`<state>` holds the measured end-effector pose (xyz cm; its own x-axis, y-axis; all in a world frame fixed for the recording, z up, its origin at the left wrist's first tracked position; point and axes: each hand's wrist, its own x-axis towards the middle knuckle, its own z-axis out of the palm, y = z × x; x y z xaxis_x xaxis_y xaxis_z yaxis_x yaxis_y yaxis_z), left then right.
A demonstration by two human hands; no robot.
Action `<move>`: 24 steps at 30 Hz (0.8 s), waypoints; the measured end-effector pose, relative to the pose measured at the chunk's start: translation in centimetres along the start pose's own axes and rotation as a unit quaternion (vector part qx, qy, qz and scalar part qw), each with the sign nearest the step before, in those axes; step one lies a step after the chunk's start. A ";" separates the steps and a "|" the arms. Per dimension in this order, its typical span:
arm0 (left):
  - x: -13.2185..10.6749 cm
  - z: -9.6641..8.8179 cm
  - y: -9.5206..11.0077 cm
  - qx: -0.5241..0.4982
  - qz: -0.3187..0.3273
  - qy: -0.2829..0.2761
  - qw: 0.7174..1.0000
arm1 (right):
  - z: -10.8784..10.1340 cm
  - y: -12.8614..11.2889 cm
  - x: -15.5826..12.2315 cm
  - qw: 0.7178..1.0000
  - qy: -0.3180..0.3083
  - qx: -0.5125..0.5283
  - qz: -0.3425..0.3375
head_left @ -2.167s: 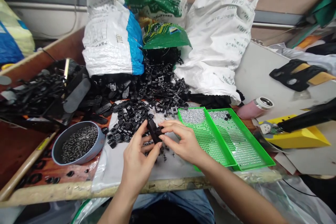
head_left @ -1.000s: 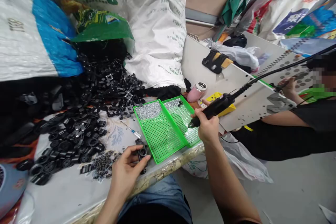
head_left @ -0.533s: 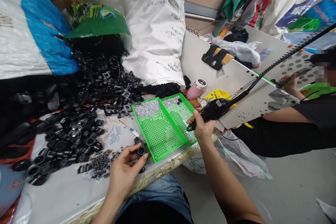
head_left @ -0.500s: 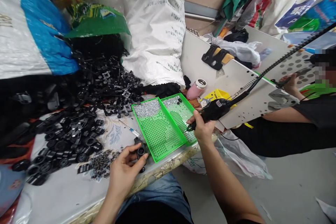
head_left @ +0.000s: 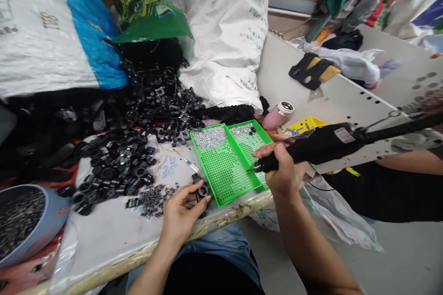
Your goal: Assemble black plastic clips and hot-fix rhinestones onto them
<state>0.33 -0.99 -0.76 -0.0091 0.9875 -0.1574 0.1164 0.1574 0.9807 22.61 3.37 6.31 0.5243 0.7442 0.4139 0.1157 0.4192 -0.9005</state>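
Near the table's front edge, my left hand (head_left: 182, 209) grips a small black plastic part (head_left: 202, 191) with a round opening, pinched between thumb and fingers. My right hand (head_left: 284, 170) is wrapped around a black electric screwdriver (head_left: 314, 146), whose bit points left over the green tray (head_left: 238, 190). The tray has two compartments, with small silver screws (head_left: 209, 137) heaped at the far end of the left one. Left of the tray lies a small screwdriver (head_left: 188, 162) with a clear blue handle. A heap of tiny metal pieces (head_left: 157, 199) sits beside my left hand.
Black plastic parts (head_left: 114, 166) pile up on the left, below a white sack (head_left: 224, 32). A blue bowl (head_left: 57, 216) of small pieces stands at the far left. Behind the tray are a pink flask (head_left: 277, 116) and a yellow box (head_left: 304, 124). Another person's arm shows at right.
My right hand has lifted the electric screwdriver, now more level and closer to the camera. The view has shifted left, bringing more of the blue bowl in. My left hand keeps hold of the black part.
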 end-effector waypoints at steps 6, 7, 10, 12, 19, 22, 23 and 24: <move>-0.1 -0.1 -0.4 0.011 0.030 -0.005 0.999 | 6.4 -1.3 -5.3 0.963 -0.193 0.179 0.061; -0.1 -0.1 -0.4 0.008 0.033 -0.005 0.999 | 7.0 -0.9 -6.0 0.960 -0.202 0.180 0.072; -0.1 -0.1 -0.3 -0.017 0.023 -0.003 1.000 | 7.9 0.8 -7.2 0.963 -0.198 0.154 0.100; -0.1 0.0 0.0 -0.033 0.001 -0.002 0.999 | 7.9 1.6 -7.5 0.967 -0.188 0.130 0.109; -0.3 0.1 0.8 -0.068 -0.047 -0.008 0.997 | 7.9 1.8 -8.6 0.974 -0.186 0.094 0.094; -0.2 0.2 0.7 -0.075 -0.055 -0.035 0.995 | 8.0 1.0 -8.5 0.975 -0.178 0.103 0.087; -0.2 0.3 0.7 -0.072 -0.057 -0.042 0.995 | 7.8 0.6 -8.1 0.974 -0.178 0.110 0.084; -0.1 0.3 0.7 -0.066 -0.058 -0.046 0.995 | 7.5 0.2 -7.4 0.975 -0.174 0.117 0.075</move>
<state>0.68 -0.93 -0.07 0.0772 0.9586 -0.2742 -0.0114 0.2759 0.9611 12.42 1.86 4.11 0.1984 0.9206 0.3363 -0.1565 0.3685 -0.9164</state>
